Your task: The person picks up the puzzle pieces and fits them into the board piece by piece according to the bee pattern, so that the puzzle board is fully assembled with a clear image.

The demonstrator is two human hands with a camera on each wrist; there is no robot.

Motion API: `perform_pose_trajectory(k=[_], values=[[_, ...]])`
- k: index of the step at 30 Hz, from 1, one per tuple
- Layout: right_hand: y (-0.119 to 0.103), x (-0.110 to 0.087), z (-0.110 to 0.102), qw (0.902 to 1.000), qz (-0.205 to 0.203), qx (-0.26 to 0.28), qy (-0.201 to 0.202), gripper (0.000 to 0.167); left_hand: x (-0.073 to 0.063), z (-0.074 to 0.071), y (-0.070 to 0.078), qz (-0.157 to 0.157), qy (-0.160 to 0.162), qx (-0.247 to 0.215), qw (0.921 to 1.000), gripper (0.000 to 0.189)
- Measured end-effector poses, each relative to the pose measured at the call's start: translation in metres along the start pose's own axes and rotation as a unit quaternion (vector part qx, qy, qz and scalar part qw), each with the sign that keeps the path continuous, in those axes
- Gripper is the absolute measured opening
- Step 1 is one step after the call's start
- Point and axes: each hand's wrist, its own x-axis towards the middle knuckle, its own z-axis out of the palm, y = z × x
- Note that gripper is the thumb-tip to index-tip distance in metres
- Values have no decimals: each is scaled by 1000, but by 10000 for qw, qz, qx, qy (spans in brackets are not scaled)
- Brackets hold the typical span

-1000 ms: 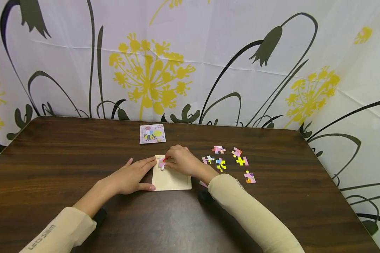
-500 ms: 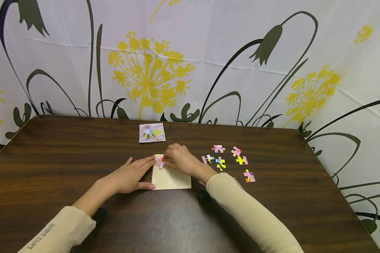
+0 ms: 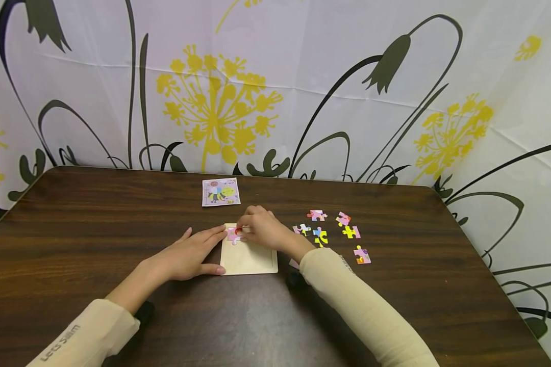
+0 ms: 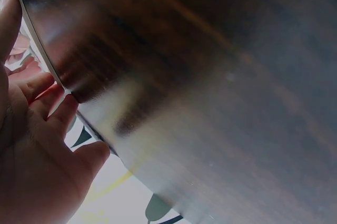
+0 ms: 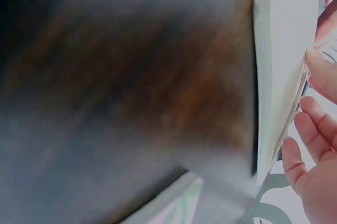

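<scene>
A pale, square puzzle board (image 3: 248, 260) with a raised rim lies on the table in front of me. In the head view, my right hand (image 3: 267, 230) reaches over its far edge and pinches a pink and red jigsaw piece (image 3: 232, 235) at the far left corner. The piece lies close over the board, its right part hidden by my fingers. My left hand (image 3: 190, 257) rests along the board's left edge, fingers straight and thumb at the near corner. The right wrist view shows the board (image 5: 287, 50) edge-on beside the right hand (image 5: 316, 145).
Several loose jigsaw pieces (image 3: 321, 236) lie right of the board, one partly hidden by the right sleeve (image 3: 349, 290). A square picture card of a bee (image 3: 221, 192) lies behind the board. A flowered curtain (image 3: 312, 92) hangs beyond the table's (image 3: 119, 214) far edge.
The pinched piece has shifted and turned slightly within the board's far left corner, now lying squarer to it. My left hand has stayed in place.
</scene>
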Motion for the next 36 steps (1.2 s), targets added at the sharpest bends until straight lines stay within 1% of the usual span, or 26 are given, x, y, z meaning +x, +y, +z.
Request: perform_pose_trajectory(k=[4, 12, 25, 36], values=[[1, 0, 0, 10000, -12, 54, -11, 17, 0, -1, 1, 26, 19, -5, 10000, 78], [0, 0, -1, 9999, -92, -48, 6, 16, 0, -3, 1, 32, 36, -17, 10000, 78], [-1, 1, -1, 9999, -29, -116, -79, 19, 1, 0, 0, 76, 17, 40, 10000, 79], [-2, 0, -2, 9998, -67, -189, -45, 21, 0, 0, -1, 81, 38, 68, 9999, 80]])
